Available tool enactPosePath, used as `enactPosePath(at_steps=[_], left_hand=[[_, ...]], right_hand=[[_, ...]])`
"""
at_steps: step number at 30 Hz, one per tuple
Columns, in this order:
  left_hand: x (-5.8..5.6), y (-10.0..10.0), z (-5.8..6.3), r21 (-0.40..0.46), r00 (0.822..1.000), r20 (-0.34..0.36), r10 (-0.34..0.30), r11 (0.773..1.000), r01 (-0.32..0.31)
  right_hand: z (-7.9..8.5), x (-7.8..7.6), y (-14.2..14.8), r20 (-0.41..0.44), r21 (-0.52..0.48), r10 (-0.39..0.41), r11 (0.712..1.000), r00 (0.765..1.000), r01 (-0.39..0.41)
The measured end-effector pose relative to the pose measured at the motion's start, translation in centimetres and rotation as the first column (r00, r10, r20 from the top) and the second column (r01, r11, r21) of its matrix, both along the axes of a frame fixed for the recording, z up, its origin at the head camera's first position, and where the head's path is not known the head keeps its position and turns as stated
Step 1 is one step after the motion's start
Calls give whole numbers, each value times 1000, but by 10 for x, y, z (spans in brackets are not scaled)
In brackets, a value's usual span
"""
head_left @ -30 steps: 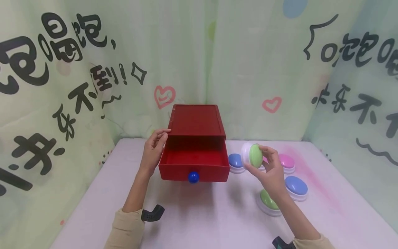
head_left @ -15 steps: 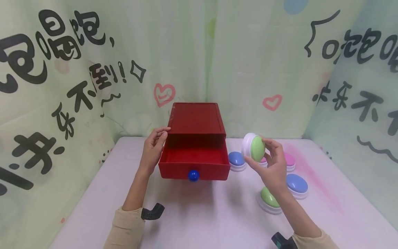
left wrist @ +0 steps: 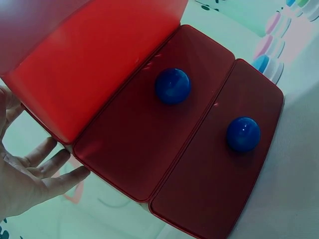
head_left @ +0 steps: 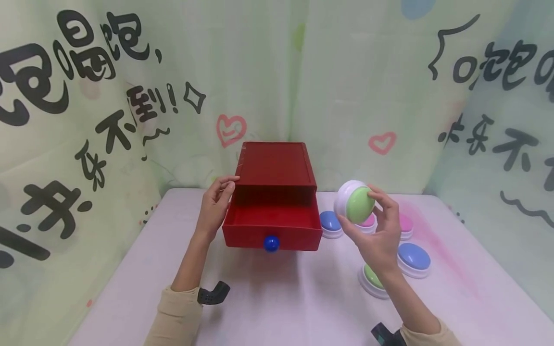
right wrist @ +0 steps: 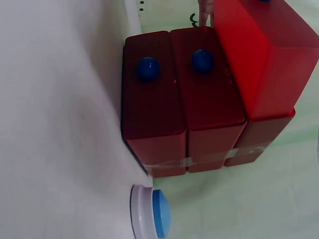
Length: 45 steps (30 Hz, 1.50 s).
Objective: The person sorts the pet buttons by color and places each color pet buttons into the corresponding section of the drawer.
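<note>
At left, the person's left grip [head_left: 216, 198], fingers extended, touches the side of a red cabinet [head_left: 274, 164], whose top drawer [head_left: 246, 237] stands pulled out. To its right, the right grip [head_left: 381, 229] pinches a green-and-white button [head_left: 354, 202] above the tabletop [head_left: 329, 307]. The button looks light, stiff and smooth, perhaps slippery on its dome [head_left: 360, 205]; its white rim [head_left: 341, 199] seems the surest hold.

Pale green fabric walls [head_left: 355, 86] hang in soft folds at the back and along both sides, bearing bold black characters [head_left: 23, 244], pink hearts [head_left: 231, 130] and a blue spot [head_left: 417, 7]. Below spreads a whitish-lilac counter [head_left: 277, 298], a hazy pink streak [head_left: 437, 245] crossing its right side under soft light.
</note>
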State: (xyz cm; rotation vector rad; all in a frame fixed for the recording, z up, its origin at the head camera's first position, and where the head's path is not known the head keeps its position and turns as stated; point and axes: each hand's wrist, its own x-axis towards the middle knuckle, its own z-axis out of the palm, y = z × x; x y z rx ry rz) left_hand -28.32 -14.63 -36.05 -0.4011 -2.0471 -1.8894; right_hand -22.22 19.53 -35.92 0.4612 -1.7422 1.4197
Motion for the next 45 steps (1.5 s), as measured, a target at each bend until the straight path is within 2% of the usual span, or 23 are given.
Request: enactPosePath(at_steps=[4,8,11,14,23,33,38,45], left_hand=[[1,-1,1,4,1000,-4,2,1000,-2],[1,-2,1,5,1000,-4,3,1000,-2],[1,-3,1,3,1000,-2,4,1000,-4],[1,-3,1,6,1000,-5,2,1000,-2],[0,-5,0,11,1000,-7,2,1000,-2],[0,-5,-2,1,1000,-18,-2,1000,2],[-1,-3,-2,7,1000,-18,-10,1000,11],[-2,-1,-2,7,1000,-21,-19,1000,19]], right_hand=[[7,3,-3,40,-85,84,993,996,-80],[16,9,-6,121,-206,182,966,976,-155],[21,13,-7,162,-260,220,950,962,-174],[24,15,-9,168,-271,225,947,960,-174],[27,10,-19,95,-240,261,943,961,-233],[30,12,-32,96,-207,310,936,946,-286],[31,13,-37,122,-159,311,944,943,-291],[37,11,-42,97,-28,315,949,944,-314]])
